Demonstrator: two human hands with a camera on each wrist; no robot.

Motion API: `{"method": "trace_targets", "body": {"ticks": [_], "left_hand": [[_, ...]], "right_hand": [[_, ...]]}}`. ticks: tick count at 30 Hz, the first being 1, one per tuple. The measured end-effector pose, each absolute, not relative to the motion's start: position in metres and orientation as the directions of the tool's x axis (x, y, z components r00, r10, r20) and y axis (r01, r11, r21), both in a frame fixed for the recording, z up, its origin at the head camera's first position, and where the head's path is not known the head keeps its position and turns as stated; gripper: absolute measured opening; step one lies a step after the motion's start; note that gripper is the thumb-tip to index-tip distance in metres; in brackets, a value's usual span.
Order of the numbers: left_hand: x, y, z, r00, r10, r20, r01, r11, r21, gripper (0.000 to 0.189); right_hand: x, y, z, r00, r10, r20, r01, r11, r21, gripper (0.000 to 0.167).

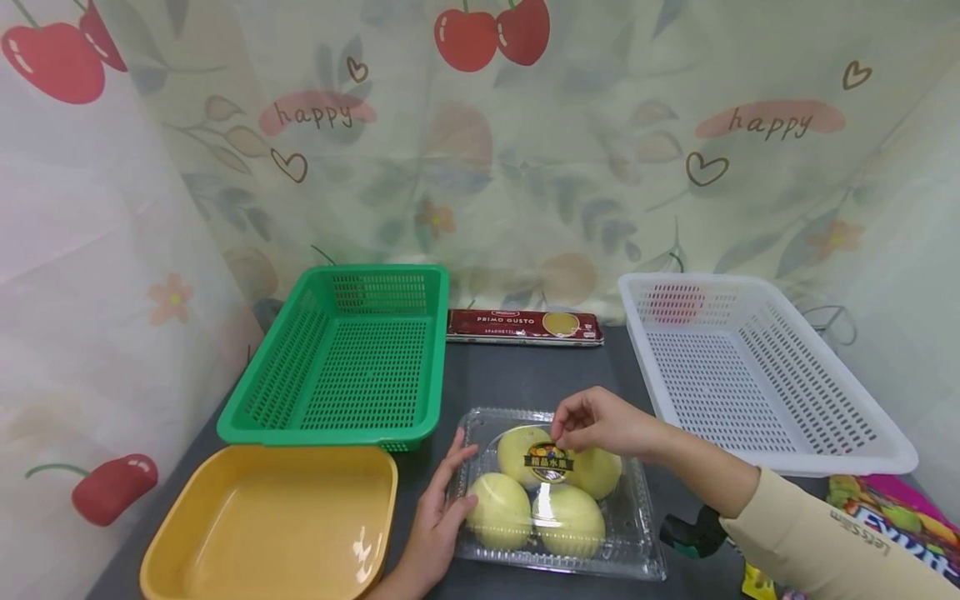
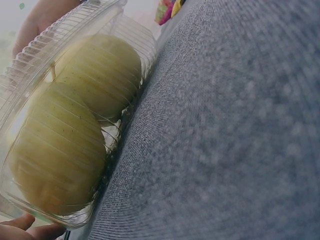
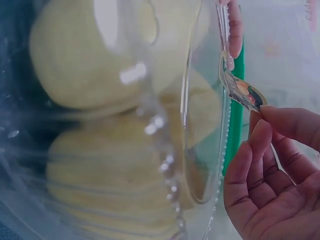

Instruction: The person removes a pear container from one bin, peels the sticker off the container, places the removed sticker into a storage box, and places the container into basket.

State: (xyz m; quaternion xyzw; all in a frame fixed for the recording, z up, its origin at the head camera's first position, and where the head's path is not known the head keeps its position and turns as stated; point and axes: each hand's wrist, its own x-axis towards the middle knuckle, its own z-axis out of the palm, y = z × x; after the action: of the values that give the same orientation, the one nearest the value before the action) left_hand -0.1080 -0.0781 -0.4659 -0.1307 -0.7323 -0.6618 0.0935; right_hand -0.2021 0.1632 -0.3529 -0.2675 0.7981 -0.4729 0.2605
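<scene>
A clear plastic clamshell box (image 1: 630, 533) with several round pale yellow-green fruits (image 1: 567, 518) inside lies on the dark table. On its lid is a black and gold label (image 1: 550, 463) with fruit pictures. My right hand (image 1: 607, 425) pinches this label by its edge between thumb and finger; in the right wrist view the label (image 3: 245, 91) stands partly lifted off the lid. My left hand (image 1: 437, 521) rests against the box's left side, thumb and fairly straight fingers touching it. Through the clear wall, the left wrist view shows two fruits (image 2: 57, 150) up close.
A green basket (image 1: 437, 358) and a yellow basin (image 1: 390, 500) stand at left, a white basket (image 1: 847, 392) at right. A red spaghetti pack (image 1: 525, 327) lies at the back. Colourful snack packaging (image 1: 900, 517) sits at the right, partly behind the sleeve.
</scene>
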Motion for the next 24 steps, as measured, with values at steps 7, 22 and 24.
{"method": "trace_targets", "body": {"ticks": [7,22,24], "left_hand": [[-0.1082,-0.078,-0.4662,-0.948,0.069,0.312,0.317,0.095,0.944,0.052],[-0.1079,-0.0781,-0.4664,-0.957,0.073,0.282,0.288,0.099,0.952,0.052],[-0.1078,-0.0782,-0.4657,-0.961,0.072,0.268,0.275,0.101,0.956,0.052]], "right_hand": [[-0.2009,0.1633,-0.3513,-0.719,-0.678,-0.155,-0.191,0.407,-0.893,0.013],[-0.2001,0.162,-0.3545,-0.748,-0.65,-0.137,-0.225,0.441,-0.869,0.012],[-0.2009,0.1619,-0.3561,-0.751,-0.646,-0.139,-0.23,0.453,-0.861,0.012]]}}
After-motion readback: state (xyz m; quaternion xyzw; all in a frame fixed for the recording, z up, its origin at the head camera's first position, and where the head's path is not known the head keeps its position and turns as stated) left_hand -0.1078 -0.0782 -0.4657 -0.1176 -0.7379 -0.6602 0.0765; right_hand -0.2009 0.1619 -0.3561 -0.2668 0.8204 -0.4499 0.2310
